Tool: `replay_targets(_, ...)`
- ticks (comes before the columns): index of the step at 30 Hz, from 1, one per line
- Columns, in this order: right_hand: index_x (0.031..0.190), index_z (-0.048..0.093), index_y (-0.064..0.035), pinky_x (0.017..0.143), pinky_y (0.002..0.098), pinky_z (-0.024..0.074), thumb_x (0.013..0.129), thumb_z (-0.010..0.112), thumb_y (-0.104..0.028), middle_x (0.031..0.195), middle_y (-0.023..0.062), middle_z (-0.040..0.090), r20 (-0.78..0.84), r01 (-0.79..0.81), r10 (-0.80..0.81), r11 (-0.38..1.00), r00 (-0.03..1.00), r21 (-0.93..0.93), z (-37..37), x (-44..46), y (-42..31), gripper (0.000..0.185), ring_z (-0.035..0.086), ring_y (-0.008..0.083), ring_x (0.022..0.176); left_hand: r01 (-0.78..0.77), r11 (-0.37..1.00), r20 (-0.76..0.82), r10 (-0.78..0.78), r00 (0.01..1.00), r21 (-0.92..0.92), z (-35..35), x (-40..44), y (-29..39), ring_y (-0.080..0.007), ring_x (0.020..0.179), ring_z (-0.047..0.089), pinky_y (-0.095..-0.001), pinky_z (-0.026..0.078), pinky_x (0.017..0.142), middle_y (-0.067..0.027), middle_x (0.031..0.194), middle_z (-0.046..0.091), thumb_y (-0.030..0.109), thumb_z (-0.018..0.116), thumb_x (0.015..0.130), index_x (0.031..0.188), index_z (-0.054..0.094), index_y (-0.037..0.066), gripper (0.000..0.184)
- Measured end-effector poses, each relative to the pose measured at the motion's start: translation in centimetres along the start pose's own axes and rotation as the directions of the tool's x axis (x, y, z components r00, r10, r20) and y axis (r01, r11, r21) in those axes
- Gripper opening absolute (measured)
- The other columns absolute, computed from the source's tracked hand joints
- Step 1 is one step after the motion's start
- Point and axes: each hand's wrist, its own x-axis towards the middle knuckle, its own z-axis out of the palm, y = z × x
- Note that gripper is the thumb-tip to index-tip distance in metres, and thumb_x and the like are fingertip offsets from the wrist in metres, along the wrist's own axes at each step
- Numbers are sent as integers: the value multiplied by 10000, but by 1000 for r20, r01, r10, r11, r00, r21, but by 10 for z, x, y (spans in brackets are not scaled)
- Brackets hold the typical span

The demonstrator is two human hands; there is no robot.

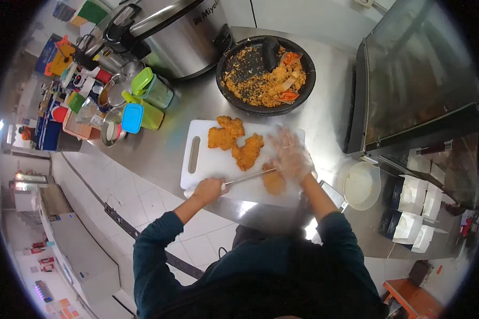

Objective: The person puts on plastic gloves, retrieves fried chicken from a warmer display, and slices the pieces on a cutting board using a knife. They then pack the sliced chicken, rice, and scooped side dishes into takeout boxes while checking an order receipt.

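My left hand (210, 189) is closed around the pale handle of a knife (246, 177), whose blade points right across the white cutting board (193, 183). The blade's tip reaches the upper edge of a piece of fried chicken (274, 183), blurred, near the board's front edge. My right hand (290, 155), in a clear plastic glove, is over the board's right side beside that piece. Its fingers look spread and somewhat blurred; what lies under the palm is hidden. Two more pieces of fried chicken, an upper one (226, 133) and a lower one (248, 152), rest mid-board.
Behind the board stands a black stone mortar (224, 98) with a pestle (270, 53) and orange-red crumbly food. A steel cooker (181, 45) and lidded containers (143, 109) are at left. To the right are a glass-fronted cabinet (415, 74), a round white tub (362, 185) and open boxes (410, 226).
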Motion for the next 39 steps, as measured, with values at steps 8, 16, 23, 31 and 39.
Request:
replay_targets(8, 1262, 290, -34, 1009, 458, 73, 781, 420, -458, 1326, 243, 151, -7, -134, 137, 978, 991, 157, 10, -19, -1, 655, 58, 373, 1252, 47, 979, 196, -86, 977, 196, -71, -32, 51, -310, 602, 597, -393, 486, 545, -147, 647, 588, 269, 533, 745, 824, 502, 47, 237)
replay_targets(16, 1262, 284, -23, 1005, 468, 94, 790, 388, -472, 1326, 253, 139, -78, -144, 146, 989, 986, 40, 17, -17, 20, 659, 61, 381, 1249, 97, 992, 152, -108, 982, 76, -36, -19, 53, -323, 626, 585, -421, 470, 550, -169, 649, 575, 307, 509, 764, 828, 509, 63, 253)
replay_targets(23, 1272, 257, -26, 1008, 467, 76, 769, 400, -496, 1332, 252, 118, 13, -134, 134, 984, 991, 114, 8, -32, -1, 703, 37, 404, 1244, 94, 992, 188, -108, 976, 84, -16, -34, 50, -322, 623, 588, -417, 473, 547, -164, 662, 584, 283, 530, 754, 874, 501, 70, 246)
replay_targets(31, 1278, 253, -37, 1005, 481, 67, 755, 445, -477, 1339, 240, 111, -43, -193, 198, 977, 979, 90, 13, -25, 29, 710, 22, 372, 1256, 87, 996, 57, -87, 995, 5, -35, -25, 72, -342, 575, 570, -439, 459, 524, -176, 593, 558, 359, 502, 773, 788, 522, 73, 288)
replay_targets(39, 1278, 265, -50, 994, 505, 54, 732, 388, -572, 1343, 229, 117, -9, -181, 181, 983, 983, 4, 16, -32, 8, 766, 9, 372, 1257, 100, 992, 61, -96, 994, -76, 29, -32, 58, -355, 585, 569, -448, 457, 547, -178, 594, 564, 370, 492, 782, 800, 541, 56, 318)
